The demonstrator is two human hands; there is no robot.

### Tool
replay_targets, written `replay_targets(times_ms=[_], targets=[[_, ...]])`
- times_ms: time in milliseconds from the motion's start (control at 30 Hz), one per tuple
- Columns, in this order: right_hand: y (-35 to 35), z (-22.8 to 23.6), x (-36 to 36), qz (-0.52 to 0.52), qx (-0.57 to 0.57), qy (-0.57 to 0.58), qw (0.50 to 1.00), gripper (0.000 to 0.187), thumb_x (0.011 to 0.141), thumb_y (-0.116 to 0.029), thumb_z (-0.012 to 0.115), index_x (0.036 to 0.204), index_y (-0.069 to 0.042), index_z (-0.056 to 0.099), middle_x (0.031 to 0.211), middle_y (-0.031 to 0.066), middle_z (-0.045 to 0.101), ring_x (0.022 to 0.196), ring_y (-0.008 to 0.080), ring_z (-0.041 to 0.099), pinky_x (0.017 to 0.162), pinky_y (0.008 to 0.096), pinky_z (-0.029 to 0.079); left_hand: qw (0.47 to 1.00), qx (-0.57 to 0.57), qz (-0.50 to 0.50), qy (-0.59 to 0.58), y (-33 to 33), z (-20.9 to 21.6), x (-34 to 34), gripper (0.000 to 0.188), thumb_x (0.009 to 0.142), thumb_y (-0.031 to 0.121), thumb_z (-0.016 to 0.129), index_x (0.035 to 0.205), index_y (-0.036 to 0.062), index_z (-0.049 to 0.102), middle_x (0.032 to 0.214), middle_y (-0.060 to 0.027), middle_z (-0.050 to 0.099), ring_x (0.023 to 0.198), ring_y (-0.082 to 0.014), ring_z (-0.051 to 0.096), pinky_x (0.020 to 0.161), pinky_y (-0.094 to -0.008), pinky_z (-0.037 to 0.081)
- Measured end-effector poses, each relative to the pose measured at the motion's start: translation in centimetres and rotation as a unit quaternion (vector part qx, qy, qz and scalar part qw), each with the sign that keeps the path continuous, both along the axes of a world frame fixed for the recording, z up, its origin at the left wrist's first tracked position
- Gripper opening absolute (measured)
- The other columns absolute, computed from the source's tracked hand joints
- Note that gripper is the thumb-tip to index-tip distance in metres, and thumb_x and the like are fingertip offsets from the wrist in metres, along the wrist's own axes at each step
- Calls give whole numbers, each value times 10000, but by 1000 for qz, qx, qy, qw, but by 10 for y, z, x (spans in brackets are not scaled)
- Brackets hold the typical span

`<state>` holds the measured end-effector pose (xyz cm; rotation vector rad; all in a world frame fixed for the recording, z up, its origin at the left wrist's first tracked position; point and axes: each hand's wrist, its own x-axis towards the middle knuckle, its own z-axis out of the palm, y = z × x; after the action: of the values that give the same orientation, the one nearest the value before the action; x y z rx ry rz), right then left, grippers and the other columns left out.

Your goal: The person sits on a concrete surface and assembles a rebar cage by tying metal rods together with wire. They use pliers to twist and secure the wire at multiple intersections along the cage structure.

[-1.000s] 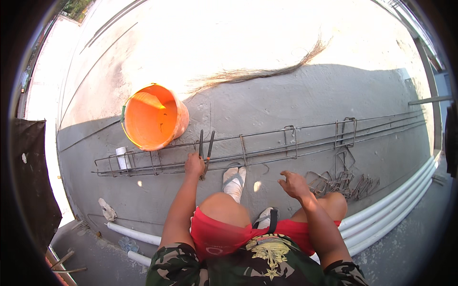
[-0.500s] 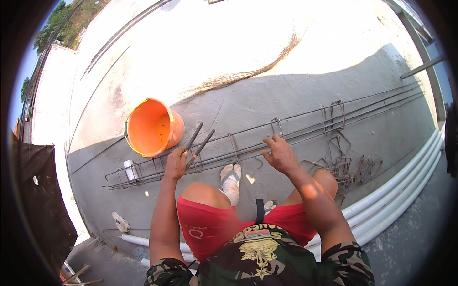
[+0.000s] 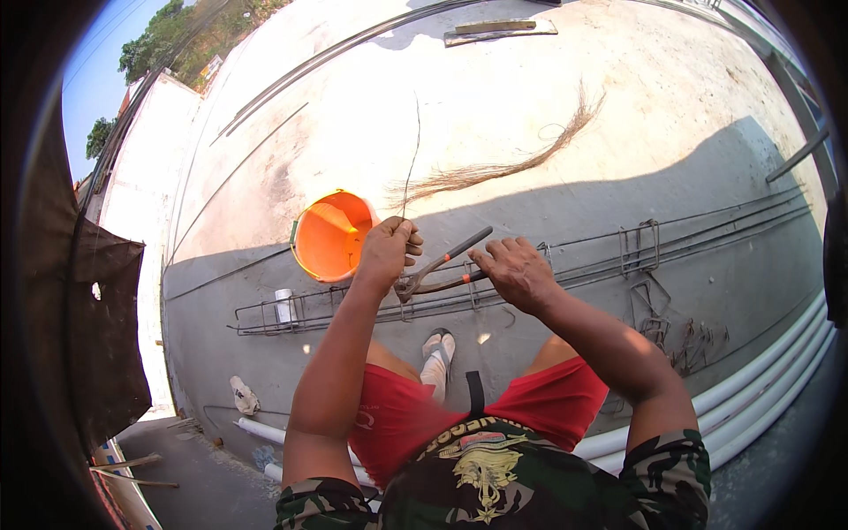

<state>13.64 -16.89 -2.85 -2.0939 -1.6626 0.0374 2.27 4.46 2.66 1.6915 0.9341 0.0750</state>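
My left hand (image 3: 387, 253) pinches a thin tie wire (image 3: 412, 159) that rises away from the fingers. My right hand (image 3: 521, 276) is closed at the end of one handle of a pair of pincers (image 3: 431, 276) with dark grips and orange bands. The handles are spread, and the metal head sits just below my left hand. Beneath both hands a long cage of steel bars and stirrups (image 3: 570, 272) lies across the floor. The grip of my right fingers on the handle is partly hidden.
An orange bucket (image 3: 329, 240) stands left of my left hand. Beyond lies a bundle of thin wire (image 3: 521, 163). Loose bent stirrups (image 3: 654, 331) and white pipes (image 3: 720, 406) are at the right. A white cylinder (image 3: 284, 306) sits by the cage's left end.
The pincers have gone from my left hand to my right, their handles now wider apart. My left hand now holds a wire. The view has shifted, showing more of the far floor.
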Motion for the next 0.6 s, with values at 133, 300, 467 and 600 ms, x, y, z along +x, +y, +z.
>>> replay_targets(times_ms=[133,300,467,600], targets=[[-27,-42,-15,-134,-156,233,951,236,849,-180,569,1046,-77,646,840,152,645,857,342,633,758,468,480,929,-177,223,-237,10,-20,2,261,1007,284,459,1052,44,551,728,16,497,575,-104,492,452,-264,412],[-46,-76,-56,-222,-288,357,860,321,861,-348,620,1016,-68,656,934,174,671,919,362,635,765,477,483,956,-164,157,-187,27,-35,16,262,1004,264,479,1098,31,552,592,51,370,440,-40,267,388,-204,241],[1,-137,-79,-182,-332,404,832,385,825,-381,658,1045,-65,673,931,199,665,910,368,634,787,467,481,978,-148,64,-136,41,-53,41,231,988,240,505,1043,26,572,581,74,356,442,-28,267,398,-204,235],[31,-166,-68,-239,-312,357,847,491,808,-403,673,1165,-69,619,1121,210,603,1019,348,592,854,451,467,994,-56,-53,-79,43,-74,63,250,949,230,551,1012,-2,620,648,-6,498,586,-89,475,540,-268,412]])
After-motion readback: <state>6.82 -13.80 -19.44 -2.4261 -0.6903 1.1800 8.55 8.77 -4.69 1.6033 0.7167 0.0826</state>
